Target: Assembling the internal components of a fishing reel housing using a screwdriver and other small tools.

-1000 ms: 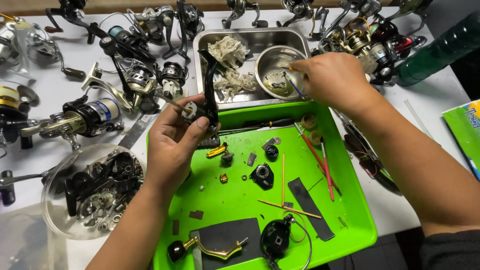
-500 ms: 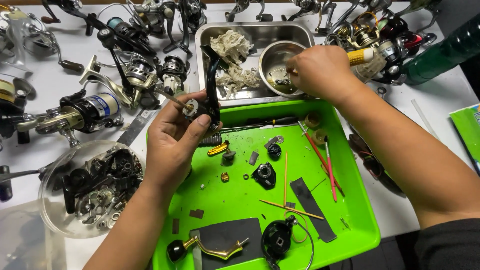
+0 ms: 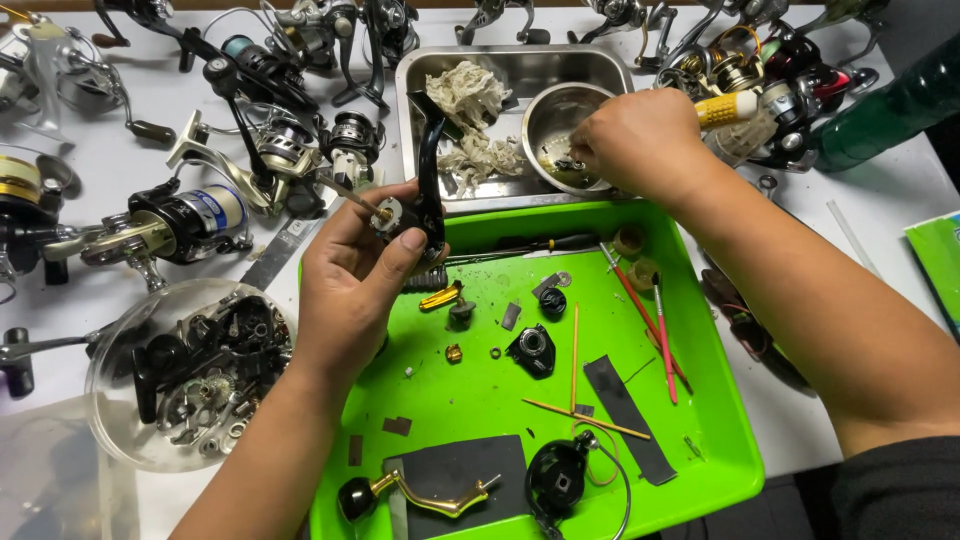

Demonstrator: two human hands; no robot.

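Nearest to me, on the green tray [image 3: 700, 400], I see a gold crank handle [image 3: 420, 492] with a black knob lying on a dark mat [image 3: 460, 470], a round black cover [image 3: 556, 476] just beside it, thin wooden sticks [image 3: 573, 340] and red picks [image 3: 640, 310] farther in, with small black and gold parts scattered between. To the left, on the bench [image 3: 60, 300], a clear bowl [image 3: 110, 410] holds a heap of dark reel pieces. Above the tray's left half, my left hand [image 3: 350, 290] is curled around a black reel body [image 3: 430, 190], thumb and fingers pressed on its lower end so its arm stands upright. Beyond it, a steel pan [image 3: 520, 65] holds crumpled rags [image 3: 480, 120] and a small metal bowl [image 3: 545, 115]; my right hand [image 3: 635, 145] reaches into that bowl with fingertips pinched together on something too small to tell. Behind all this, fishing reels [image 3: 250, 150] crowd the far bench.
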